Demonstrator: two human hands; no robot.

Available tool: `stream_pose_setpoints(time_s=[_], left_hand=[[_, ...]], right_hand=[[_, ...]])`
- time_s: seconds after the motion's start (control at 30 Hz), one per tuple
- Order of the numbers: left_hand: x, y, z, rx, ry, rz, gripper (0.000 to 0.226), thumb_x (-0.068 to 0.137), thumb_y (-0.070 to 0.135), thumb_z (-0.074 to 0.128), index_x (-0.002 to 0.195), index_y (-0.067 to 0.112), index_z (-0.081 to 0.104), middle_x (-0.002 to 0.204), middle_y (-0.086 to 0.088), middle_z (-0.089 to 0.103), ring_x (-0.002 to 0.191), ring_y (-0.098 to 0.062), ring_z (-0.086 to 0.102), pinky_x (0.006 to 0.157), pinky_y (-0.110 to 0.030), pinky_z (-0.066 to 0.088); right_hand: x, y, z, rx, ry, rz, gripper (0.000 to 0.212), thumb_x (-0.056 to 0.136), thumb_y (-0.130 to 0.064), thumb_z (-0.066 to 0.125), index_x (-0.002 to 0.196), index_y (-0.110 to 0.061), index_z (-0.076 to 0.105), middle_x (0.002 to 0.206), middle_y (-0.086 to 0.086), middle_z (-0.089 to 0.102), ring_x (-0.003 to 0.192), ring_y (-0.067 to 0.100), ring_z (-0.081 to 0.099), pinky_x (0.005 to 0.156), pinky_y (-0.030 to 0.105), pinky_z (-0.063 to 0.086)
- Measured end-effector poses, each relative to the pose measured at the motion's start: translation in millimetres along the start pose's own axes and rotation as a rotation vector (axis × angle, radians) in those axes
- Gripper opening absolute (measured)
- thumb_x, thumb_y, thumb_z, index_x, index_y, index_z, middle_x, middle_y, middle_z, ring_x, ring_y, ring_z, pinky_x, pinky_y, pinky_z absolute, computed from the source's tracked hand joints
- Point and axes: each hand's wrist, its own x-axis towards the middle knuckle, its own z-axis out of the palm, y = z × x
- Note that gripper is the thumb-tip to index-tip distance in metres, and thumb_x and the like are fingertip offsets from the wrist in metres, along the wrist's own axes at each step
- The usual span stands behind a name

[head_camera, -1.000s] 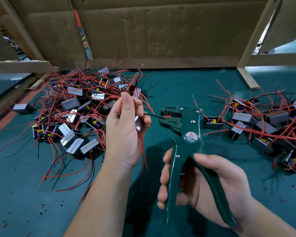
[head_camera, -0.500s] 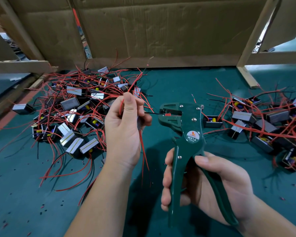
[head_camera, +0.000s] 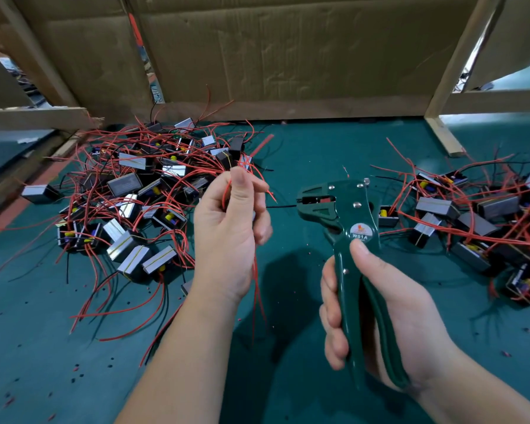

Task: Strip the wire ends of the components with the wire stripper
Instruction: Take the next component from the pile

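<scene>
Handles of the wire stripper [head_camera: 349,215] now squeezed together by the right hand [head_camera: 389,316], fingers curled; left of it, left hand [head_camera: 227,240] pinches red wires [head_camera: 255,280]

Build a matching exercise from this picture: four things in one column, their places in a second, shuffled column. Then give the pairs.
1. dark green metal wire stripper
2. thin black wire
3. thin red wires
4. brown cardboard sheet

A. standing behind the green table
B. pinched in the left hand
C. gripped by the right hand
D. reaching into the stripper's head

Pairs: 1-C, 2-D, 3-B, 4-A.
</scene>
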Motion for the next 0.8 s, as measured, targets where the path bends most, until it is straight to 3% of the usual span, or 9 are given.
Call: stream_pose_setpoints(time_s=[0.1, 0.27, 0.3, 0.37, 0.43, 0.5, 0.57, 0.67, 0.8], left_hand=[[-2.2, 0.3, 5.2, -0.075, -0.034, -0.125, 0.038, 0.081, 0.053, 0.047, 0.057, 0.024, 0.057, 0.058, 0.008, 0.043, 0.034, -0.003, 0.028, 0.039, -0.010, 0.024], [7.6, 3.5, -2.8, -0.308, 0.107, -0.450, 0.060, 0.091, 0.065, 0.031, 0.058, 0.019, 0.047, 0.056, 0.004, 0.038, 0.033, -0.006, 0.027, 0.036, -0.012, 0.019], [8.9, 3.7, -5.4, -0.377, 0.122, -0.497, 0.052, 0.094, 0.056, 0.033, 0.062, 0.017, 0.048, 0.060, 0.002, 0.040, 0.037, -0.008, 0.031, 0.038, -0.013, 0.022], [9.4, 3.8, -7.8, -0.521, 0.131, -0.544, 0.017, 0.083, 0.025, 0.042, 0.074, 0.013, 0.051, 0.070, -0.003, 0.046, 0.048, -0.013, 0.041, 0.044, -0.017, 0.033], [8.9, 3.9, -7.5, -0.629, 0.138, -0.554, 0.018, 0.072, 0.007, 0.040, 0.083, 0.010, 0.054, 0.078, -0.007, 0.050, 0.059, -0.016, 0.050, 0.050, -0.020, 0.044], [10.6, 3.1, -7.2, -0.670, 0.163, -0.551, 0.022, 0.081, -0.002, 0.038, 0.090, 0.008, 0.055, 0.085, -0.010, 0.056, 0.066, -0.018, 0.056, 0.056, -0.020, 0.051], [11.2, 2.3, -4.5, -0.623, 0.191, -0.518, 0.018, 0.096, 0.000, 0.035, 0.099, 0.006, 0.052, 0.092, -0.016, 0.061, 0.067, -0.020, 0.063, 0.061, -0.022, 0.055], [10.7, 0.6, -1.4, -0.526, 0.203, -0.486, 0.018, 0.100, 0.001, 0.034, 0.096, 0.008, 0.050, 0.099, -0.025, 0.064, 0.070, -0.024, 0.070, 0.066, -0.024, 0.058], [7.4, -1.3, 1.2, -0.367, 0.191, -0.433, 0.023, 0.101, -0.002, 0.032, 0.102, 0.004, 0.053, 0.108, -0.026, 0.059, 0.076, -0.025, 0.072, 0.070, -0.027, 0.059]], right_hand=[[2.0, -3.6, -1.8, 0.028, 0.030, 0.012, 0.042, 0.072, -0.052, 0.056, 0.066, -0.010, 0.060, 0.056, 0.013, 0.046, 0.036, 0.024, 0.046, 0.040, 0.030, 0.043], [2.3, -6.5, -9.1, 0.141, -0.062, 0.080, 0.050, 0.069, -0.054, 0.058, 0.082, -0.005, 0.064, 0.068, 0.019, 0.054, 0.051, 0.031, 0.057, 0.051, 0.040, 0.051], [2.9, -6.7, -9.9, 0.145, -0.052, 0.075, 0.050, 0.070, -0.053, 0.057, 0.081, -0.005, 0.065, 0.068, 0.019, 0.055, 0.051, 0.031, 0.057, 0.051, 0.040, 0.051], [3.9, -7.7, -10.9, 0.158, -0.018, 0.063, 0.048, 0.073, -0.052, 0.054, 0.080, -0.006, 0.065, 0.068, 0.019, 0.055, 0.051, 0.031, 0.057, 0.051, 0.039, 0.052], [4.6, -9.7, -12.2, 0.178, 0.018, 0.054, 0.049, 0.077, -0.053, 0.050, 0.078, -0.006, 0.065, 0.068, 0.018, 0.055, 0.050, 0.030, 0.056, 0.050, 0.038, 0.052], [5.4, -12.5, -13.7, 0.189, 0.047, 0.043, 0.050, 0.078, -0.052, 0.048, 0.078, -0.006, 0.065, 0.068, 0.018, 0.055, 0.050, 0.031, 0.056, 0.049, 0.038, 0.051], [5.8, -15.4, -15.6, 0.197, 0.052, 0.025, 0.050, 0.077, -0.051, 0.049, 0.079, -0.004, 0.065, 0.069, 0.019, 0.056, 0.052, 0.032, 0.057, 0.050, 0.040, 0.052], [5.9, -16.8, -17.4, 0.224, -0.008, -0.026, 0.050, 0.077, -0.046, 0.051, 0.090, 0.000, 0.064, 0.078, 0.024, 0.058, 0.063, 0.039, 0.062, 0.060, 0.048, 0.055], [7.3, -11.9, -17.5, 0.161, -0.088, -0.127, 0.057, 0.062, -0.041, 0.074, 0.100, 0.001, 0.065, 0.087, 0.026, 0.059, 0.075, 0.042, 0.063, 0.071, 0.056, 0.054]])
